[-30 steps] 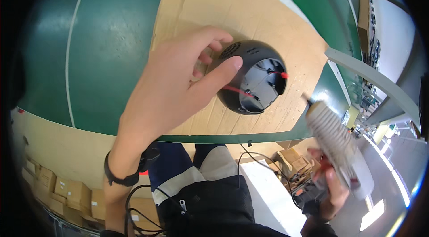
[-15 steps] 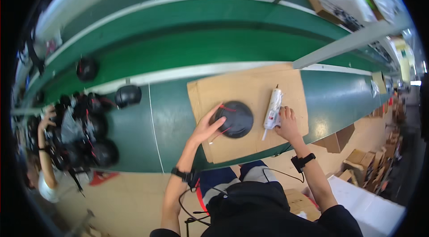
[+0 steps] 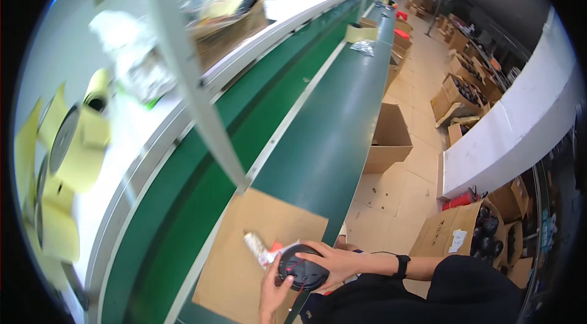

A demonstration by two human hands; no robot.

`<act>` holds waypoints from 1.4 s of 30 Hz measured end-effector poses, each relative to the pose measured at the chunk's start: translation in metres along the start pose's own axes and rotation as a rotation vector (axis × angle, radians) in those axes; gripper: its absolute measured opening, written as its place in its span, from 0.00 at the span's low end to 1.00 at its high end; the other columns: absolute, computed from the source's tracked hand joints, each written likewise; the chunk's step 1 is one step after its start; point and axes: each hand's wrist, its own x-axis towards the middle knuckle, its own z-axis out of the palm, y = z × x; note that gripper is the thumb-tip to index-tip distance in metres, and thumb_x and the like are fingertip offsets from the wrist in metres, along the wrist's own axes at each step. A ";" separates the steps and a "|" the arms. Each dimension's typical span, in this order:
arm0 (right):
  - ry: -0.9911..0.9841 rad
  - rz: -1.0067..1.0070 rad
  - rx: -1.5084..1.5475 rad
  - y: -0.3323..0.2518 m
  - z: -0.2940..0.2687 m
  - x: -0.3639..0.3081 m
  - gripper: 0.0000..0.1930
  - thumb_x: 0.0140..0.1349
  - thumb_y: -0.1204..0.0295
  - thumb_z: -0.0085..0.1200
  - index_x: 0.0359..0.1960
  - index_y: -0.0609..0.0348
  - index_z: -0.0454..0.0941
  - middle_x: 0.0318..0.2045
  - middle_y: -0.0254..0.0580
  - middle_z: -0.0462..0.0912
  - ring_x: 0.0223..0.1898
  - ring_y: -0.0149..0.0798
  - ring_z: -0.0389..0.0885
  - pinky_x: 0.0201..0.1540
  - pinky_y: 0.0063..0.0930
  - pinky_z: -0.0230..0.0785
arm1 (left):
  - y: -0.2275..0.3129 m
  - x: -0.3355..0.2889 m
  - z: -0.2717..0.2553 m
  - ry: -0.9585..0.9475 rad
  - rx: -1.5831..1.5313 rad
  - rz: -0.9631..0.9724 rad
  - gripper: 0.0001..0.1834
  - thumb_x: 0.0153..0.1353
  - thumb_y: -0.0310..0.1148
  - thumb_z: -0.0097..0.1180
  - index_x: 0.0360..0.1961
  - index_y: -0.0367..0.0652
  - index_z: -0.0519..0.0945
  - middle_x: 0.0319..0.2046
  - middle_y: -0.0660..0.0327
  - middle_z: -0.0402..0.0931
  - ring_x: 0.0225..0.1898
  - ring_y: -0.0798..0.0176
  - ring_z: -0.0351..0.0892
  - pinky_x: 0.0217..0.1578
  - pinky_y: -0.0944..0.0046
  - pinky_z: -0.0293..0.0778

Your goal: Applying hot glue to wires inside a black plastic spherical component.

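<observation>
A round black housing [image 3: 297, 276] with thin red wires sits between my two hands, low in the view. My left hand [image 3: 273, 292] grips its left rim, thumb toward the wires. My right hand [image 3: 335, 263] is wrapped over its right and upper rim, fingers reaching across the top. Just beyond the housing lies a white tool [image 3: 255, 246] shaped like a glue gun, partly hidden by the housing and my hands. Under all this is a flat cardboard sheet [image 3: 223, 275] on the green bench.
A pale metal post [image 3: 211, 128] rises at the sheet's far corner. Rolls of yellow material [image 3: 82, 153] and plastic bags [image 3: 131, 55] occupy the white shelf on the left. To the right, an open carton [image 3: 391, 140] stands beside the bench; another carton [image 3: 449, 232] sits near round black parts [image 3: 487, 226].
My head has turned right along the bench. My right hand has left the white tool and taken hold of the housing, which my left hand still holds.
</observation>
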 end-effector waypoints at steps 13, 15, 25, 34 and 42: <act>0.777 0.461 -0.224 0.476 -0.325 0.006 0.60 0.36 0.58 0.77 0.69 0.60 0.50 0.63 0.64 0.56 0.64 0.63 0.61 0.65 0.47 0.60 | 0.014 0.162 0.110 0.521 -0.004 -0.385 0.28 0.74 0.43 0.41 0.66 0.35 0.61 0.53 0.47 0.71 0.50 0.53 0.77 0.49 0.56 0.75; 0.848 0.437 -0.168 0.542 -0.375 0.039 0.61 0.36 0.58 0.77 0.70 0.59 0.48 0.62 0.64 0.57 0.63 0.63 0.63 0.64 0.48 0.62 | 0.023 0.169 0.127 0.507 0.011 -0.429 0.27 0.74 0.43 0.42 0.66 0.35 0.61 0.52 0.47 0.72 0.49 0.53 0.77 0.49 0.56 0.76; 0.772 0.745 -0.377 0.718 -0.583 0.113 0.62 0.43 0.43 0.69 0.75 0.44 0.38 0.69 0.79 0.43 0.67 0.75 0.54 0.67 0.55 0.55 | 0.017 0.205 0.166 0.648 0.060 -0.579 0.24 0.73 0.42 0.46 0.63 0.38 0.68 0.47 0.52 0.76 0.44 0.56 0.80 0.42 0.59 0.78; 0.039 0.712 -0.602 0.592 -0.384 0.027 0.60 0.46 0.35 0.62 0.74 0.55 0.46 0.70 0.78 0.40 0.71 0.75 0.37 0.69 0.63 0.40 | -0.107 0.103 0.156 0.517 0.175 -1.068 0.13 0.68 0.36 0.52 0.44 0.37 0.80 0.34 0.58 0.79 0.39 0.64 0.78 0.36 0.63 0.76; -0.311 0.717 -0.578 0.529 -0.366 -0.010 0.72 0.38 0.39 0.71 0.75 0.52 0.30 0.69 0.83 0.33 0.69 0.82 0.35 0.68 0.60 0.50 | -0.161 0.093 0.154 0.763 0.273 -0.848 0.20 0.57 0.43 0.65 0.20 0.37 0.79 0.16 0.59 0.78 0.19 0.66 0.79 0.24 0.62 0.74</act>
